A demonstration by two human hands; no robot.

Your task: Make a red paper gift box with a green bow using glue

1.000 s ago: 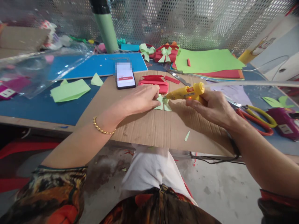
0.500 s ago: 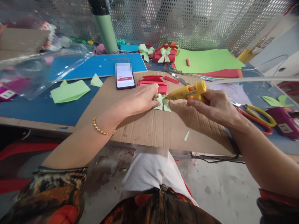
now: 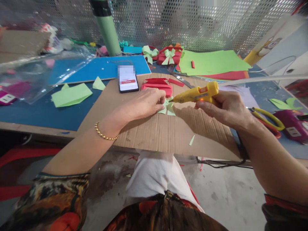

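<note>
A yellow hot glue gun [image 3: 196,94] with a glowing orange light is in my right hand [image 3: 232,107], its fingers wrapped round the handle. The nozzle points left, at the pale green paper bow [image 3: 170,109] on the cardboard. My left hand [image 3: 151,101] is closed, with thumb and fingertips at the bow's left side. Part of the bow is hidden behind those fingers. Just beyond my left hand lies a red folded paper piece [image 3: 157,86], box-like in form, with a red strip [image 3: 176,82] beside it.
Cardboard [image 3: 154,134] covers the table's front part. A phone [image 3: 128,78] lies left of the red piece, with a green bottle [image 3: 108,32] behind. Finished red pieces with bows [image 3: 169,56] stand at the back near green sheets [image 3: 209,62]. Scissors [image 3: 268,118] lie right; a black cable hangs at the front edge.
My right hand and the glue gun have shifted slightly to the right and tilted a little. My left hand stays at the bow, its fingers slightly more curled.
</note>
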